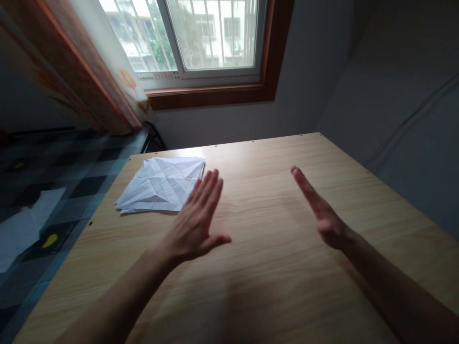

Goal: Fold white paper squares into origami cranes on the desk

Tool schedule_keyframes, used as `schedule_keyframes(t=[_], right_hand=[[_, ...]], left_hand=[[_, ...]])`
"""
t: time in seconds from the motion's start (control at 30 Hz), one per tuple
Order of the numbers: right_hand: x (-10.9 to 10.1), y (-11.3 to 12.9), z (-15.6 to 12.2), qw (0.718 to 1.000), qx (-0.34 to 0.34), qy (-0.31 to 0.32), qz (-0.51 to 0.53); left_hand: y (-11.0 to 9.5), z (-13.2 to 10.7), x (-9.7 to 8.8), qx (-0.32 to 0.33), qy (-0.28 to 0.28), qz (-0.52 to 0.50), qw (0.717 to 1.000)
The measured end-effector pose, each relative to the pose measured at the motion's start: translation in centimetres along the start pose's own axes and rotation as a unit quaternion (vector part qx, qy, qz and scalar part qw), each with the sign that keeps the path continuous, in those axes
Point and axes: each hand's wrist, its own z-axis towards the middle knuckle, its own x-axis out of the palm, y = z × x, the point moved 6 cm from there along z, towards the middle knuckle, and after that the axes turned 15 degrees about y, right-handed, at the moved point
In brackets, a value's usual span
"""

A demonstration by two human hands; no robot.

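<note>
My left hand [198,219] hovers over the wooden table [272,248], fingers stretched out flat and together, thumb apart, holding nothing. Its fingertips end just right of a small stack of creased white paper sheets [161,184] lying near the table's far left corner. My right hand [317,208] is held edge-on over the table's middle right, fingers straight and pointing away from me, empty. The two hands are roughly a forearm's width apart and neither touches the paper.
A bed with a dark checked cover [46,191] runs along the table's left edge, with a white sheet [25,224] lying on it. A window [201,38] and an orange curtain [89,71] stand behind. A grey wall [401,119] is at the right.
</note>
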Motion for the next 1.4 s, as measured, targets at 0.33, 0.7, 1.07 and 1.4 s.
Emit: schedule_keyframes(t=[0.33,0.7,1.07,1.4], right_hand=[[8.6,-0.6,0.4,0.934,-0.032,0.275,-0.227],[8.3,-0.4,0.3,0.939,-0.03,0.266,-0.215],[5.0,-0.7,0.3,1.0,-0.015,0.023,-0.011],[4.9,-0.6,0.3,0.999,-0.009,0.002,0.036]], left_hand=[[0.1,-0.3,8.2,-0.015,0.245,0.043,0.969],[0.0,-0.3,8.0,-0.016,0.245,0.046,0.968],[4.3,-1.7,4.4,-0.081,0.04,0.03,0.995],[14.1,-5.6,3.5,-0.293,0.13,0.122,0.939]])
